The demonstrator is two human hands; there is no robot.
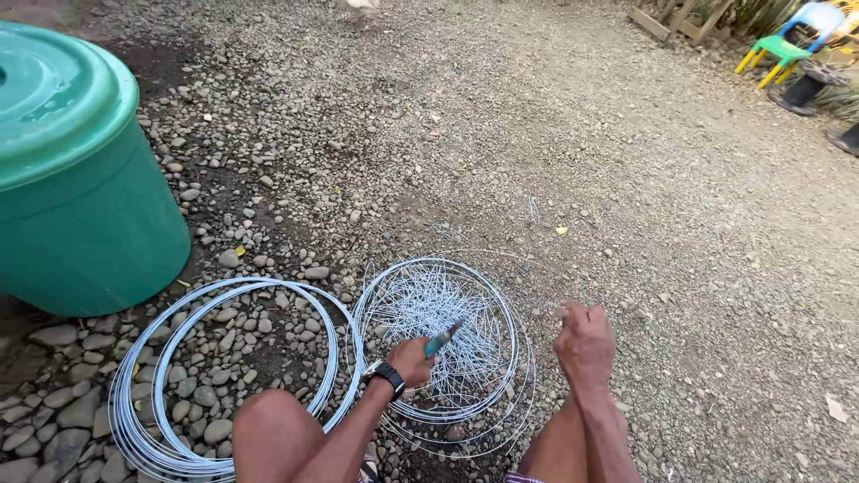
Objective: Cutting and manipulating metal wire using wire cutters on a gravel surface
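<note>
The left hand (412,360) grips a tool with green handles (441,339) over a round wire frame (436,333). The right hand (583,343) is closed, pinching a thin wire; a wire coil (170,358) lies beside a green bin (76,170).

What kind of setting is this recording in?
Probably an outdoor yard: the gravel ground is loose pebbles and dirt, a green lidded barrel stands on it, and small plastic chairs sit by a wooden fence. The left hand holds pliers over wire coils.
</note>
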